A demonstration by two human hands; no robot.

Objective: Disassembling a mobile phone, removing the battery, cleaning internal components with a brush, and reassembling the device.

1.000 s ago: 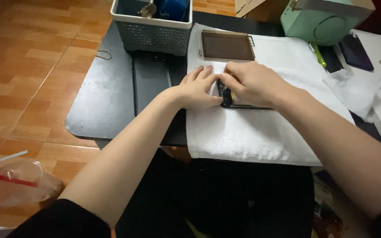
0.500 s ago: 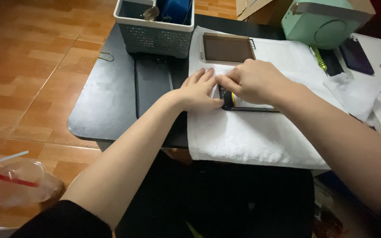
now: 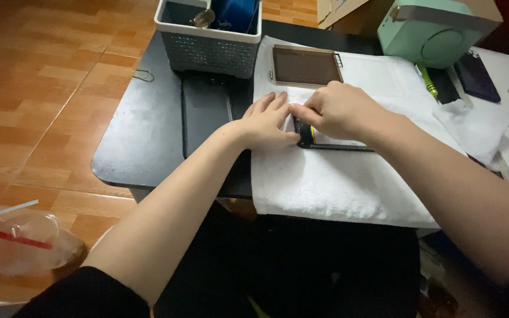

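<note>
A dark flat phone-like device (image 3: 331, 141) lies on a white towel (image 3: 337, 182) spread over a black table (image 3: 136, 135). My left hand (image 3: 266, 123) rests flat on the towel, its thumb pressing the device's left end. My right hand (image 3: 340, 111) covers the device's top left part, fingers curled and pinching at its edge next to my left fingertips. Most of the device is hidden beneath my hands. What the right fingers pinch is too small to tell.
A brown shallow tray (image 3: 306, 65) lies on the towel behind my hands. A grey perforated basket (image 3: 210, 44) holds blue items. A mint green box (image 3: 437, 29), a green screwdriver (image 3: 426, 80), a crumpled white cloth (image 3: 472, 126) stand right. A plastic cup with red straw (image 3: 19, 247) sits on the floor left.
The view shifted slightly. My hands stay on the device, with the right fingers working a little at its left edge.
</note>
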